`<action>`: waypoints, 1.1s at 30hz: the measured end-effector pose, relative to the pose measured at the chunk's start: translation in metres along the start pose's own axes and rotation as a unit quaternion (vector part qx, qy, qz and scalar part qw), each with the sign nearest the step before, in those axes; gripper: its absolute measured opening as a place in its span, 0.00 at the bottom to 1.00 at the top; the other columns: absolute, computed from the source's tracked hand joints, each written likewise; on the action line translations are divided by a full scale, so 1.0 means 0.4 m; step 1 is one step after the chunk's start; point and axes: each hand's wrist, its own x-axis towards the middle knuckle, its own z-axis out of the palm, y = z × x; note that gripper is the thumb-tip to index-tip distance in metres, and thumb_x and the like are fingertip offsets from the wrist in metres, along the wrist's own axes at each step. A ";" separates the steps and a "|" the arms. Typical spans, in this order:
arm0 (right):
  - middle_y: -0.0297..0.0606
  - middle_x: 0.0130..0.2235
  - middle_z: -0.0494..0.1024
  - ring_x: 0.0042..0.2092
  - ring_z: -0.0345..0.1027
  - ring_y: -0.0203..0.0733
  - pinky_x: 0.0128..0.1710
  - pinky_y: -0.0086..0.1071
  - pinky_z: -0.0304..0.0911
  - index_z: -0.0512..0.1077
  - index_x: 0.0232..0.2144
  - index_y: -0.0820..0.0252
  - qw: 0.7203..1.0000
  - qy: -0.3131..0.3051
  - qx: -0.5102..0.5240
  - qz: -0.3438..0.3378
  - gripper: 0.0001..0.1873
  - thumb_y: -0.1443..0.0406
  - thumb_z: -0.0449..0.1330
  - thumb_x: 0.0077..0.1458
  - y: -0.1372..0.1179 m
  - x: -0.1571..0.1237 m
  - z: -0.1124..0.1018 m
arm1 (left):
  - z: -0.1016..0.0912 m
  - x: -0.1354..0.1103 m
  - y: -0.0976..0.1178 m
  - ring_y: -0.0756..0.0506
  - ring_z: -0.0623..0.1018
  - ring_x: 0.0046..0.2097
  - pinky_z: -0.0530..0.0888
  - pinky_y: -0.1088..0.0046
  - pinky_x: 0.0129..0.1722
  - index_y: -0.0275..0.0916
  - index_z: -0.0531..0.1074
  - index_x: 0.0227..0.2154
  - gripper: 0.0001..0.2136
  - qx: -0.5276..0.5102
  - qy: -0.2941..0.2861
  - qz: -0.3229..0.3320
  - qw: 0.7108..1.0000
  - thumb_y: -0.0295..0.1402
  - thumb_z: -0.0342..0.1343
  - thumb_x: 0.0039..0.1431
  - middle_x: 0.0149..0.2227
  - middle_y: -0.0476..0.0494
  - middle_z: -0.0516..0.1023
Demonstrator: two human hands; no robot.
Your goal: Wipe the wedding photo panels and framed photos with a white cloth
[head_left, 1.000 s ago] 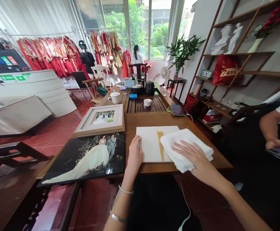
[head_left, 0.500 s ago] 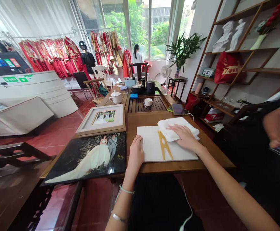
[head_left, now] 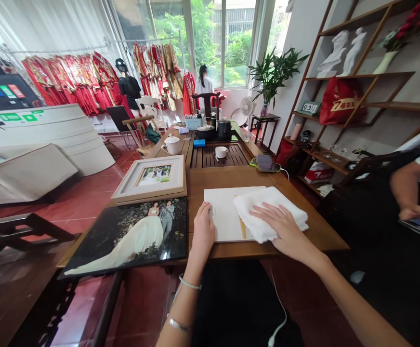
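Observation:
My right hand (head_left: pixel 280 225) lies flat with fingers spread on a folded white towel (head_left: pixel 271 212), pressing it onto a white board (head_left: pixel 222 214) on the wooden table (head_left: pixel 228 176). A yellow piece (head_left: pixel 242 229) on the board shows only as a strip at the towel's left edge. My left hand (head_left: pixel 203 229) rests on the board's left edge, fingers curled over it and steadying it.
A large wedding photo print (head_left: pixel 130 236) and a framed photo (head_left: pixel 152 178) lie to the left. A tea tray with a cup (head_left: pixel 221 153), kettle (head_left: pixel 224 130) and teapot (head_left: pixel 172 144) stands behind; a phone (head_left: pixel 266 164) beside it. Another person's hand (head_left: pixel 412 212) holds a phone at right. Shelves line the right wall.
My right hand slid the towel from the board's near right up to its far edge, then back toward me, covering most of the yellow piece again. The left hand stayed put.

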 end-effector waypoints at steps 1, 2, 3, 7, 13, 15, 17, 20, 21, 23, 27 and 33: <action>0.33 0.62 0.63 0.65 0.47 0.50 0.61 0.57 0.42 0.61 0.59 0.49 1.000 -0.002 0.000 -0.008 0.48 0.77 0.48 0.30 -0.011 -0.028 -0.006 | 0.000 0.000 -0.001 0.40 0.72 0.57 0.66 0.56 0.60 0.35 0.71 0.46 0.23 0.000 -0.001 0.000 1.000 0.13 0.43 0.49 0.53 0.34 0.74; 0.32 0.62 0.63 0.65 0.47 0.50 0.61 0.57 0.42 0.61 0.59 0.48 1.000 -0.004 -0.001 -0.014 0.48 0.77 0.48 0.31 -0.020 -0.053 -0.013 | 0.000 0.000 -0.001 0.40 0.72 0.57 0.66 0.56 0.60 0.35 0.72 0.46 0.23 0.000 -0.003 -0.002 1.000 0.14 0.43 0.50 0.53 0.34 0.74; 0.32 0.62 0.63 0.65 0.47 0.49 0.61 0.56 0.42 0.61 0.59 0.47 1.000 -0.009 -0.001 -0.020 0.48 0.77 0.48 0.31 -0.026 -0.074 -0.020 | 0.000 0.000 -0.002 0.40 0.72 0.57 0.66 0.56 0.60 0.35 0.72 0.46 0.23 0.000 -0.006 -0.004 1.000 0.14 0.43 0.50 0.53 0.34 0.74; 0.32 0.62 0.63 0.64 0.50 0.49 0.60 0.54 0.46 0.61 0.59 0.46 0.999 -0.031 0.007 -0.036 0.47 0.76 0.49 0.33 -0.020 -0.101 -0.042 | -0.002 -0.001 -0.004 0.40 0.70 0.59 0.64 0.56 0.61 0.35 0.72 0.47 0.23 -0.012 -0.013 -0.001 1.000 0.14 0.43 0.50 0.54 0.35 0.73; 0.36 0.61 0.65 0.63 0.53 0.50 0.58 0.52 0.48 0.64 0.57 0.51 1.000 -0.014 0.017 -0.007 0.42 0.76 0.49 0.36 0.048 0.027 -0.020 | -0.008 -0.001 -0.001 0.41 0.71 0.59 0.66 0.58 0.60 0.34 0.71 0.48 0.18 -0.027 -0.038 0.029 0.998 0.20 0.43 0.58 0.55 0.33 0.72; 0.37 0.60 0.66 0.62 0.54 0.51 0.58 0.52 0.48 0.65 0.57 0.53 1.000 -0.011 0.017 0.008 0.40 0.75 0.50 0.38 0.066 0.090 -0.007 | -0.011 -0.001 0.003 0.41 0.71 0.58 0.67 0.58 0.60 0.32 0.71 0.48 0.17 -0.021 -0.045 0.028 0.998 0.22 0.42 0.60 0.55 0.32 0.72; 0.38 0.60 0.66 0.62 0.54 0.51 0.58 0.51 0.48 0.64 0.58 0.54 1.000 -0.016 0.013 0.023 0.39 0.74 0.50 0.40 0.072 0.150 0.003 | -0.012 -0.001 0.006 0.41 0.71 0.58 0.67 0.58 0.59 0.32 0.71 0.48 0.17 -0.019 -0.046 0.027 0.998 0.24 0.42 0.61 0.54 0.31 0.73; 0.40 0.61 0.65 0.63 0.52 0.51 0.59 0.53 0.46 0.63 0.59 0.54 0.999 -0.035 -0.003 0.028 0.37 0.74 0.50 0.44 0.057 0.225 0.017 | -0.012 -0.004 0.009 0.40 0.71 0.58 0.67 0.56 0.59 0.34 0.71 0.48 0.15 -0.016 -0.042 0.028 0.999 0.26 0.44 0.61 0.54 0.32 0.73; 0.39 0.62 0.64 0.63 0.51 0.52 0.59 0.54 0.44 0.62 0.59 0.54 0.999 -0.042 -0.008 0.024 0.36 0.74 0.50 0.45 0.047 0.243 0.022 | -0.011 -0.005 0.010 0.40 0.71 0.58 0.67 0.56 0.59 0.34 0.71 0.48 0.15 -0.016 -0.040 0.029 0.999 0.27 0.44 0.61 0.54 0.32 0.72; 0.39 0.63 0.62 0.64 0.49 0.52 0.60 0.56 0.42 0.62 0.59 0.53 0.998 -0.052 -0.017 0.008 0.37 0.74 0.51 0.45 0.022 0.265 0.031 | -0.009 -0.007 0.010 0.41 0.71 0.58 0.66 0.56 0.60 0.34 0.70 0.48 0.15 -0.018 -0.036 0.031 0.999 0.28 0.44 0.62 0.54 0.33 0.72; 0.40 0.64 0.60 0.65 0.45 0.53 0.60 0.58 0.39 0.61 0.60 0.53 0.997 -0.058 -0.034 -0.031 0.41 0.76 0.52 0.41 -0.021 0.241 0.043 | -0.002 -0.009 0.006 0.41 0.70 0.59 0.65 0.57 0.61 0.34 0.70 0.49 0.16 -0.022 -0.031 0.030 0.999 0.27 0.42 0.63 0.55 0.33 0.71; 0.36 0.64 0.60 0.66 0.44 0.50 0.62 0.56 0.37 0.61 0.59 0.49 0.994 -0.043 0.001 -0.096 0.42 0.76 0.52 0.39 -0.065 0.084 0.017 | -0.001 -0.007 0.001 0.40 0.64 0.63 0.63 0.56 0.62 0.31 0.69 0.51 0.19 -0.024 -0.051 0.033 0.998 0.22 0.40 0.60 0.57 0.30 0.69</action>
